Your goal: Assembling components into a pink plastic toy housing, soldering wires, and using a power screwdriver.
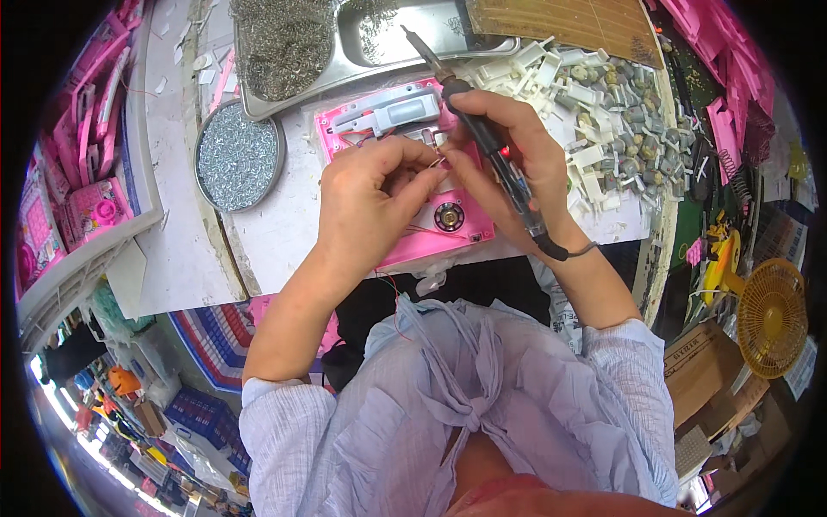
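A pink plastic toy casing [448, 233] lies open on the white worktable, with a small round speaker [449, 217] and thin red wires inside. My left hand [372, 200] rests on the casing and pinches a small metal part at its middle. My right hand [508, 164] holds a black soldering iron [482, 129] lying across its fingers, tip pointing up and away toward the metal tray. The fingertips of both hands meet over the casing. A white and grey plastic piece [392, 114] sits on the casing's far end.
A round tin of small screws [238, 157] stands to the left. A metal tray [405, 43] with heaps of springs lies at the back. White plastic parts and small motors [620, 112] pile at the right. Pink housings fill a bin [82, 155] at left. A yellow fan [771, 317] stands low right.
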A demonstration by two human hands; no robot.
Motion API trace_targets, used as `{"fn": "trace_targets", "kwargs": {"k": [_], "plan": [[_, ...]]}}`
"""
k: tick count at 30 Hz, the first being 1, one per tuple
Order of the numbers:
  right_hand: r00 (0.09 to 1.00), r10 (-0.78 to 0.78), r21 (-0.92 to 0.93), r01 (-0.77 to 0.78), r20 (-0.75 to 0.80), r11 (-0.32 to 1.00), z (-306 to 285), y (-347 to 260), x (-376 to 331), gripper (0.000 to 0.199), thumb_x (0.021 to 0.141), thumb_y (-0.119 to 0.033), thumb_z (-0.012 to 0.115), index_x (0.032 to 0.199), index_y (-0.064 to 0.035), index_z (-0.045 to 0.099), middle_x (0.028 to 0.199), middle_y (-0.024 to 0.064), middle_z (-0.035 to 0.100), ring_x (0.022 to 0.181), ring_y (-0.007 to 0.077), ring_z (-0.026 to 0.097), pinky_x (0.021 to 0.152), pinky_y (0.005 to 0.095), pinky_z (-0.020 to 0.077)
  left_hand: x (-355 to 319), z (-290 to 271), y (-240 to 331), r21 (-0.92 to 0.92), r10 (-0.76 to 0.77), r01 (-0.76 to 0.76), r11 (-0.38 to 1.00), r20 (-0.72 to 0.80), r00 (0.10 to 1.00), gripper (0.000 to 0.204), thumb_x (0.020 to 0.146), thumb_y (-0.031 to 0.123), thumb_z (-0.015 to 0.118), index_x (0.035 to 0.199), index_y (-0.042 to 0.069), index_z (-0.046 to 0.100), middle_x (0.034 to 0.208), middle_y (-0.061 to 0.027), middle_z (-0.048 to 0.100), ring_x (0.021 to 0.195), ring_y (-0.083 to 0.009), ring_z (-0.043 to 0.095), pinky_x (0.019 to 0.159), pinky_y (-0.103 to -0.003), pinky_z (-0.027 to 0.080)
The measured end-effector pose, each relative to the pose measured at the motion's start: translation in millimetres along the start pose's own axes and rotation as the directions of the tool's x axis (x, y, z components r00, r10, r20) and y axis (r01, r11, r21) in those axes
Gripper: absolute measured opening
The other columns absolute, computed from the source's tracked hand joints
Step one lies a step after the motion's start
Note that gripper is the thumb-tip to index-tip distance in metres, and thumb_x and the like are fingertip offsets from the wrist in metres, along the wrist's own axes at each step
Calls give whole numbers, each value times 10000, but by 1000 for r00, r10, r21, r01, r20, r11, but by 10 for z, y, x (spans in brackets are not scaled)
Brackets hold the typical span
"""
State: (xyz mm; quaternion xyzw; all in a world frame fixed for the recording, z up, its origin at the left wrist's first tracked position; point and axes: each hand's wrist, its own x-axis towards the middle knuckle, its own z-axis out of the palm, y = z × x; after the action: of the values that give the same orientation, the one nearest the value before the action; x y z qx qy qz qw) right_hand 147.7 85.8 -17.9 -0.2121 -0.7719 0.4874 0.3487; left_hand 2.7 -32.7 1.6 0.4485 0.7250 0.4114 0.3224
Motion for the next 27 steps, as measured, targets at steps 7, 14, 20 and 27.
{"fn": "trace_targets", "kwargs": {"k": [7,14,20,27], "plan": [[993,-115,-150,118,29,982,-357,-139,-145,433,771,-29,838,1177,-59,691,983,107,709,789,208,673,697,305,532,4,1,-125,130,349,-350,928,35,937,109,834,43,762,937,39,725,897,-79,672,783,-259,665,663,-361,517],[980,-4,163,-30,201,986,-915,-201,-350,232,756,6,720,987,14,697,859,91,704,616,117,601,564,253,458,-35,-72,-104,229,428,-466,855,197,882,179,795,-16,750,949,28,672,1131,-115,607,915,-278,667,771,-366,536],[936,-55,107,19,347,994,-827,-126,-233,199,716,-10,699,916,-21,697,737,53,661,523,114,564,508,250,416,-36,-92,-118,252,447,-498,830,234,863,227,765,-22,763,950,27,641,1141,-125,607,936,-285,674,777,-381,546],[881,26,52,-57,473,997,-861,-131,-123,216,706,-66,688,901,20,655,758,120,670,597,220,542,576,345,438,-35,-75,-140,284,471,-518,807,220,854,156,808,56,718,935,33,631,1145,-93,630,978,-293,659,807,-390,549]]}}
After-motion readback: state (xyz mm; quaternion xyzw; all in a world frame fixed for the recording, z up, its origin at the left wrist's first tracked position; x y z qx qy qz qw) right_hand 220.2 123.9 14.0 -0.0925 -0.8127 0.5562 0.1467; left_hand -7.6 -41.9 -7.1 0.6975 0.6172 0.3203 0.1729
